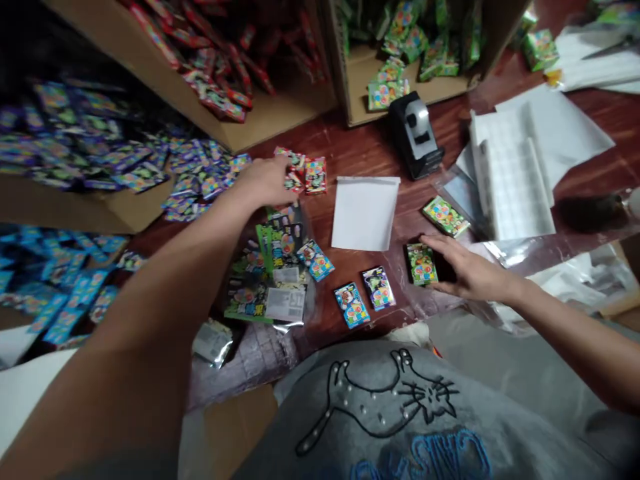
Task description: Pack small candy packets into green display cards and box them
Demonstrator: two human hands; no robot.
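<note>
My left hand (267,181) reaches over small red packets (295,163) at the back of the table; its fingertips touch them, and what they may hold is hidden. Another red packet (315,175) lies just to its right. At the right, my right hand (463,270) has its thumb and fingers at a green packet (421,264) on the table. A second green packet (446,216) lies behind it. Between the hands are a white sheet (366,213), two blue packets (352,305) (315,260) and a purple one (379,289).
Boxes hold red (225,60), green (443,47), purple (90,133) and blue packets (65,280). A black tape dispenser (416,135) stands behind the white sheet. Clear bags with green-black packages (265,293) lie near my left arm. White trays (513,173) lie at the right.
</note>
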